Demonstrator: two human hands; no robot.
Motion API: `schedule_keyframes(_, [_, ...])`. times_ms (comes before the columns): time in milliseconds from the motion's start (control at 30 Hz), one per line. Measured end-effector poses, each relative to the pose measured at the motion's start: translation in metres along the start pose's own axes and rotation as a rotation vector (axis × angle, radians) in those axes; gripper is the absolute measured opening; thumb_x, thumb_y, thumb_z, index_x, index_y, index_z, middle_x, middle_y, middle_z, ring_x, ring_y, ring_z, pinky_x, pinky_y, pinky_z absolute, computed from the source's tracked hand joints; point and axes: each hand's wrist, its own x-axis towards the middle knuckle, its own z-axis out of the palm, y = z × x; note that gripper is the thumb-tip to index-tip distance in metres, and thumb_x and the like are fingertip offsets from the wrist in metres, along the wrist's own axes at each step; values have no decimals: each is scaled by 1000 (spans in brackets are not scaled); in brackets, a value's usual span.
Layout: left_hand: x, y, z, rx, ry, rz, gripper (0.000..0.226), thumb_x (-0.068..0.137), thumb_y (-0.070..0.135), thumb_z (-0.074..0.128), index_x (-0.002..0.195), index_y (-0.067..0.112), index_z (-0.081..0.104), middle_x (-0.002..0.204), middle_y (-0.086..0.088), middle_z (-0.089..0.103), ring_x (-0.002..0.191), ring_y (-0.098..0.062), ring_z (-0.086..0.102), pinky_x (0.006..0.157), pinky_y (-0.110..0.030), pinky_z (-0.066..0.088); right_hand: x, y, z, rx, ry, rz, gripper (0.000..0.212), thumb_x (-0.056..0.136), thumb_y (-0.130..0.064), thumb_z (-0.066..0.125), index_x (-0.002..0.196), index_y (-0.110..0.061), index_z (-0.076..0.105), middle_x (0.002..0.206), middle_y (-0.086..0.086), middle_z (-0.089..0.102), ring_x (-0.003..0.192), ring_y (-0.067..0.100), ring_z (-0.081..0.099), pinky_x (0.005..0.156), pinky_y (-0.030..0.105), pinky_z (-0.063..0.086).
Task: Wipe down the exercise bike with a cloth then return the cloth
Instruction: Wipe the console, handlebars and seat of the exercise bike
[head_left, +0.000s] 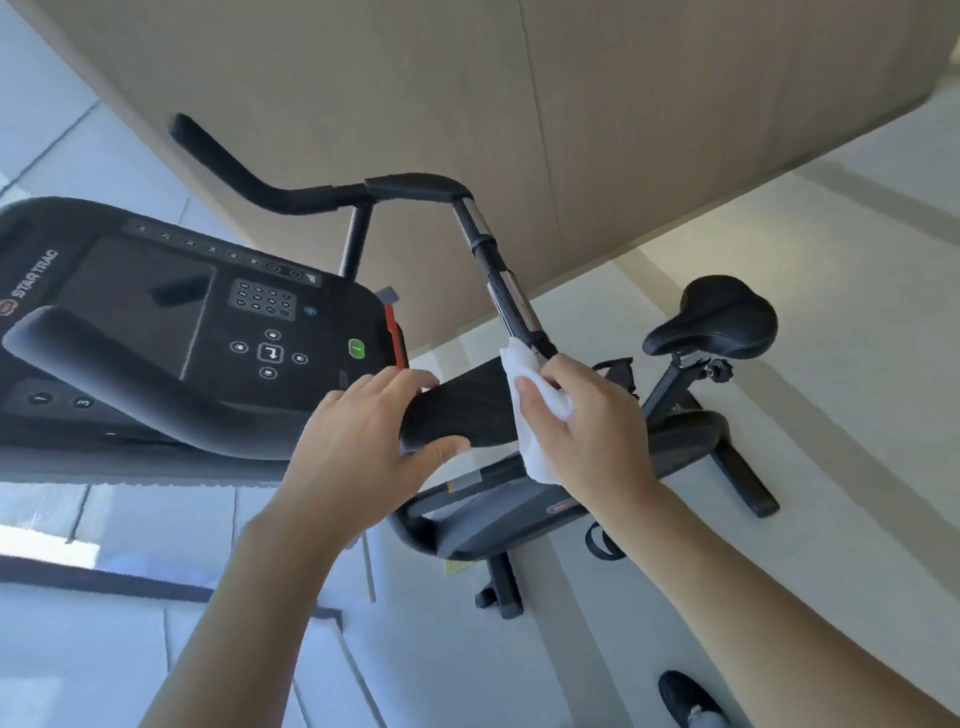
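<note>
1. At the near end of the exercise bike (519, 499), two bare hands meet at a black padded handlebar pad (457, 415).
2. The left hand (363, 441) holds the end of this pad. Its grip is curled round it, with the fingers over the top and the thumb under the bottom edge.
3. The right hand (587, 415) holds a white cloth (535, 410). Its grip is pressed together on the cloth, with the thumb on the front of it.
4. The cloth is bunched up. It lies against the right side of the pad, and its top corner touches the low end of a black and silver handlebar bar (498, 275).
5. That bar goes up and away to a curved black handlebar (291, 195) at the top.
6. To the left sits a big black console (171, 312) with a dark screen, small round buttons and one green button (357, 348). The words STAR TRAC are on its left edge.
7. A thick black grip bar (130, 374) runs across the front of the console.
8. The black bike seat (722, 317) is off to the right, well apart from the hands.
9. The bike stands on a pale floor (779, 519), beside a tan wall (519, 78).
10. A dark shoe (685, 699) shows at the bottom edge.
</note>
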Motion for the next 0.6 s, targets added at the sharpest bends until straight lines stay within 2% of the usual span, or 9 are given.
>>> schedule_keyframes(67, [13,2,-3,-92,-74,14,54,89,70,59,127,33,59,113,18,65,96,-11,64,81,-35,55,-13,-13,3,2,57,10,30,100,-36,65,80,-14,59,68,-5,56,58,17,51,51,30,43])
schedule_keyframes(133, [25,3,-2,-133,-109,39,41,97,65,48,117,32,60,101,14,67,88,-13,66,76,-39,56,-26,-24,8,22,108,7,30,99,-37,64,80,-14,61,67,-5,55,57,16,49,50,30,43])
schedule_keyframes(233, [33,7,7,-35,-69,101,35,104,57,37,106,28,55,84,8,67,75,-24,64,71,-46,56,-42,-33,14,111,154,69,32,99,-42,60,81,-15,61,67,-8,53,60,11,45,52,27,42])
schedule_keyframes(333, [34,12,18,71,-15,170,36,105,57,35,101,24,49,69,6,60,61,-26,59,59,-43,53,-48,-28,20,173,215,134,31,100,-45,59,84,-19,59,68,-12,50,62,12,46,55,20,38])
schedule_keyframes(433, [35,10,22,109,36,191,38,106,57,34,102,23,50,65,7,58,56,-22,57,56,-39,49,-45,-13,27,218,299,196,33,100,-45,59,82,-18,57,65,-8,53,60,17,51,53,30,43])
schedule_keyframes(533, [36,9,24,142,67,194,38,106,57,31,102,25,51,64,7,59,58,-27,59,60,-42,51,-24,4,36,253,349,286,35,101,-40,62,80,-13,56,65,1,58,62,24,57,55,39,47])
schedule_keyframes(600, [36,9,25,154,76,204,38,104,58,30,99,27,50,64,8,59,57,-26,59,59,-41,51,-2,18,38,304,335,355,37,100,-39,62,77,-12,54,64,3,57,62,20,57,55,37,47])
